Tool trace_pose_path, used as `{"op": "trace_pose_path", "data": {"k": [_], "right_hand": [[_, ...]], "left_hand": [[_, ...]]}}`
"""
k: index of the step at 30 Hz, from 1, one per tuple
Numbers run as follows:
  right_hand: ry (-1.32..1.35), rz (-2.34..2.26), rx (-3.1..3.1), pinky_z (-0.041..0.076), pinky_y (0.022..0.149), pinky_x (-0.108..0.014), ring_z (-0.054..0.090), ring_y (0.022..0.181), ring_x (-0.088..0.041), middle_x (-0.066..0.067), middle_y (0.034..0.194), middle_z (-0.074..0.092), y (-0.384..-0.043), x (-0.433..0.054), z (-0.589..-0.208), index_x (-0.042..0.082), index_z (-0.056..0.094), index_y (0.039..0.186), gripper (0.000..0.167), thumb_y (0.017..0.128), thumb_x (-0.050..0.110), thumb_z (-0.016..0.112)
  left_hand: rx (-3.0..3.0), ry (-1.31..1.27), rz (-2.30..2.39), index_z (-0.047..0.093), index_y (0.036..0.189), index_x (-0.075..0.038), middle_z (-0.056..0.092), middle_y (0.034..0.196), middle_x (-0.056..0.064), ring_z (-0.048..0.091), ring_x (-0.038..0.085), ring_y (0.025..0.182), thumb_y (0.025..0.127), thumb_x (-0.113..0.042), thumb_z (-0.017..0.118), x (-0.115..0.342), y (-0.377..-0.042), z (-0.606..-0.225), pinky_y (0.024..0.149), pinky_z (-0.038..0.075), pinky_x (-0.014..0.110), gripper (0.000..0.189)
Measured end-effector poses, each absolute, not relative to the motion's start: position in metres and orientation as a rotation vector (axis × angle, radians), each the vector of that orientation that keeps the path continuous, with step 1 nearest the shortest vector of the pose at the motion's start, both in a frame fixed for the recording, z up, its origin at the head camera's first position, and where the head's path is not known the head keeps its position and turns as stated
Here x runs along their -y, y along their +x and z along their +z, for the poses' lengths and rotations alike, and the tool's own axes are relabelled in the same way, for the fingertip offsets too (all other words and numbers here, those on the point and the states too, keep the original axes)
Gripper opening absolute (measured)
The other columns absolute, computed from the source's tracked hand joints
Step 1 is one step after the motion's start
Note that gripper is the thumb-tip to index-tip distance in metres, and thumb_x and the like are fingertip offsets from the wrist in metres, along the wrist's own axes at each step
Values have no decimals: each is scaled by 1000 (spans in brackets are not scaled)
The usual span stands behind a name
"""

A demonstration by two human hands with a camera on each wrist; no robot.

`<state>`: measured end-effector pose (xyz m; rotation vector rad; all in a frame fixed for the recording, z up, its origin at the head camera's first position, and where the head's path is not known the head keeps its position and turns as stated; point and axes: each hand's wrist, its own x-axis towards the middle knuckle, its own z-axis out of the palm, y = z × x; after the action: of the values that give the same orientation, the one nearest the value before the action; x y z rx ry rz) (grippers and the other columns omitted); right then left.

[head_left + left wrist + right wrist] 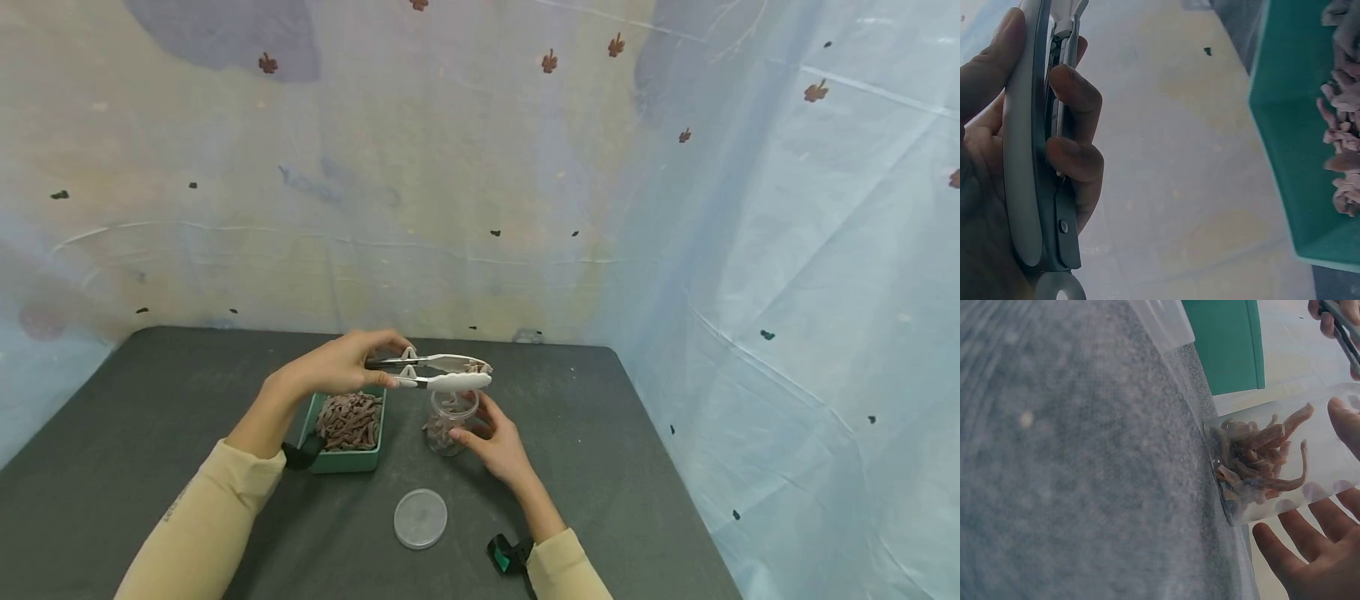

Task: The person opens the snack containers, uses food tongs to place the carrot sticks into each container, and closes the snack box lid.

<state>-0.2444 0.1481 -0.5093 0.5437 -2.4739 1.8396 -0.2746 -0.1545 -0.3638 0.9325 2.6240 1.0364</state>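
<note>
My left hand (pixel 333 365) grips white-and-grey tongs (pixel 459 382), held sideways above the mouth of a clear jar (pixel 444 443). A few brownish strip-like pieces (pixel 476 367) sit between the tong heads. In the left wrist view, the thumb presses one handle (pixel 1022 144) and curled fingers wrap the other. My right hand (pixel 501 448) holds the upright jar, thumb on one side and fingers on the other. Seen from the right wrist, more brown strips (pixel 1263 453) lie in the jar's lower part, and its base stands on the dark table.
Left of the jar, a green rectangular tray (pixel 345 462) holds a heap of similar brown strips (pixel 351 421). A round clear lid (pixel 420 518) lies flat on the dark table (pixel 600 517) in front of the jar. Patterned sheeting (pixel 450 167) hangs behind and at the right.
</note>
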Motion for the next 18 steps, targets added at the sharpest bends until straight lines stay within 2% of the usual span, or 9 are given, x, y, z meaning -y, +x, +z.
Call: {"op": "trace_pose_path", "data": {"k": [7, 13, 18], "right_hand": [[535, 1798, 2499, 49, 107, -55, 51, 141, -39, -17, 157, 48, -244, -150, -507, 10, 39, 161, 81, 94, 24, 82], [546, 1807, 2495, 48, 109, -54, 50, 142, -36, -12, 158, 48, -243, -150, -508, 14, 41, 160, 79, 93, 25, 82], [561, 1811, 2485, 49, 108, -55, 51, 141, -37, -14, 156, 49, -243, -150, -509, 13, 41, 160, 79, 94, 25, 81]], "left_hand": [[-2663, 920, 977, 59, 142, -20, 60, 145, 12, 56, 39, 135, 97, -33, 75, 160, -272, -374, 100, 51, 60, 49], [-2653, 902, 979, 59, 141, -19, 60, 144, 12, 56, 40, 134, 97, -32, 76, 167, -270, -378, 97, 53, 57, 49], [-2645, 885, 960, 59, 141, -20, 60, 144, 12, 55, 39, 135, 97, -30, 76, 169, -267, -377, 99, 52, 58, 48]]}}
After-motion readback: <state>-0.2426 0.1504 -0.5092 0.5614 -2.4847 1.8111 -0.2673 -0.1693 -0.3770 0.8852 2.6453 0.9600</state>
